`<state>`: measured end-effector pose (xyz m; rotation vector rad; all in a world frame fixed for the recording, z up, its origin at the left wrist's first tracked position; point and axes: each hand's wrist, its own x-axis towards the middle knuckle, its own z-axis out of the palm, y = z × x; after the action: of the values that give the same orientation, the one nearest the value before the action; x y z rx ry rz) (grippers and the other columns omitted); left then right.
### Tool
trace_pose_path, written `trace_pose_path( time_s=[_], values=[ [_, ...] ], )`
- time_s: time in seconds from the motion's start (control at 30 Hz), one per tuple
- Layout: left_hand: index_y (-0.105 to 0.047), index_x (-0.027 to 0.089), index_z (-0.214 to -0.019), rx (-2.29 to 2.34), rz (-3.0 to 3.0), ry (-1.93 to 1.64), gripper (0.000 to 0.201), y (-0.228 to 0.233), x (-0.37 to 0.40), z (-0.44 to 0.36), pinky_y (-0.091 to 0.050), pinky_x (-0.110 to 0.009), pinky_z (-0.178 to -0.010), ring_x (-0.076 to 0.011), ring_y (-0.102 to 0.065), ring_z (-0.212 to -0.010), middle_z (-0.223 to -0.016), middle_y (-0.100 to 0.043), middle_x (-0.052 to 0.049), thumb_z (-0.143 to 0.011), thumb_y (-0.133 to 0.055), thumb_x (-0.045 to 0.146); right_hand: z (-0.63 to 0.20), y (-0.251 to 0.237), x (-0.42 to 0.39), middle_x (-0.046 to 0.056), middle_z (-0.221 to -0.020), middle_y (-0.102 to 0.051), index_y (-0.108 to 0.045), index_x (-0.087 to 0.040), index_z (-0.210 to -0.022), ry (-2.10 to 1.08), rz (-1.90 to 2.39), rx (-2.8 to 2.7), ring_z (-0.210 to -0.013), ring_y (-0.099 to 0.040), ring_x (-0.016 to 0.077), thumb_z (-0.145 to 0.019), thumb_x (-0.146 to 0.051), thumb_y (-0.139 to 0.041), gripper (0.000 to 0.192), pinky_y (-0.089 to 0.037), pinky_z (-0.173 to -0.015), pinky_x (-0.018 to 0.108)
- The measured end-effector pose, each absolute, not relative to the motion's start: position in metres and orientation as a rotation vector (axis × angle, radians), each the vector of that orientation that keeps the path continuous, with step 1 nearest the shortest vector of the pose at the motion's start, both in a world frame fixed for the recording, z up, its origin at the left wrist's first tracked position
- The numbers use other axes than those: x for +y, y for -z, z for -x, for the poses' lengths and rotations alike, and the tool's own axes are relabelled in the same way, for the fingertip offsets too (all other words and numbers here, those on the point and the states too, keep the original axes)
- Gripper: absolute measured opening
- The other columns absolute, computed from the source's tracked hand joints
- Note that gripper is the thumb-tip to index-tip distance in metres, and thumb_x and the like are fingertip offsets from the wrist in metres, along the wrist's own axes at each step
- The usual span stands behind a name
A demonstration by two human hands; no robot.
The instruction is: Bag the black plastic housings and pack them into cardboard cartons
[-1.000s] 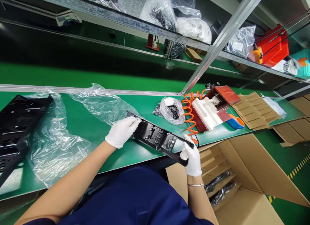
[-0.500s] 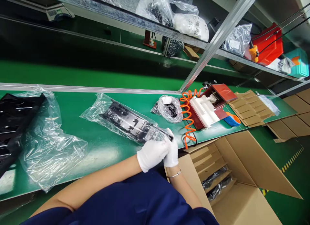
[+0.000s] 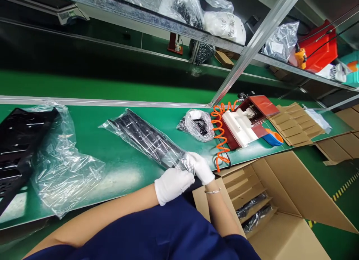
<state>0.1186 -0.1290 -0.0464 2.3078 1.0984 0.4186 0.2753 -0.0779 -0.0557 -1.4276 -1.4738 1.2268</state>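
Observation:
A long black plastic part inside a clear plastic bag [image 3: 146,138] lies slantwise on the green table [image 3: 117,166]. Both my hands wear white gloves. My left hand [image 3: 172,183] and my right hand [image 3: 200,166] meet at the near end of the bag, pinching its open mouth around the part's end. The part's far end points up and to the left.
A heap of clear bags [image 3: 60,159] and black parts [image 3: 17,144] lies at the left. A small bag of black pieces [image 3: 198,125], an orange coiled hose [image 3: 220,140] and a red-and-white fixture [image 3: 244,121] sit to the right. An open cardboard box [image 3: 269,204] with bagged parts stands below.
One second ago I held the bare black part by both ends. It now sits in the clear bag, and both hands have come together at its near end.

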Motion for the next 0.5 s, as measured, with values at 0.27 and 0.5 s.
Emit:
trace_pose_path(
  time_s=[0.27, 0.5],
  values=[
    [-0.070, 0.019, -0.086, 1.094, -2.196, -0.208, 0.028, 0.084, -0.141, -0.117, -0.051, -0.035, -0.065, -0.0254, -0.070, -0.071, -0.082, -0.073, -0.010, -0.092, -0.044, 0.030, -0.326, 0.011, -0.055, -0.001, -0.071, -0.066, -0.072, -0.019, -0.093, -1.085, 1.486, -1.325, -0.057, -0.056, 0.0112, -0.077, -0.051, -0.071, 0.036, -0.046, -0.054, 0.024],
    [-0.070, 0.023, -0.076, 1.003, -2.015, -0.215, 0.019, 0.066, -0.143, -0.097, -0.049, -0.030, -0.065, -0.0196, -0.067, -0.071, -0.077, -0.074, -0.003, -0.084, -0.053, 0.030, -0.228, 0.054, -0.012, 0.001, -0.076, -0.071, -0.075, -0.020, -0.096, -1.637, 1.403, -1.903, -0.063, -0.063, 0.0170, -0.064, -0.048, -0.084, 0.043, -0.053, -0.064, 0.032]
  ],
)
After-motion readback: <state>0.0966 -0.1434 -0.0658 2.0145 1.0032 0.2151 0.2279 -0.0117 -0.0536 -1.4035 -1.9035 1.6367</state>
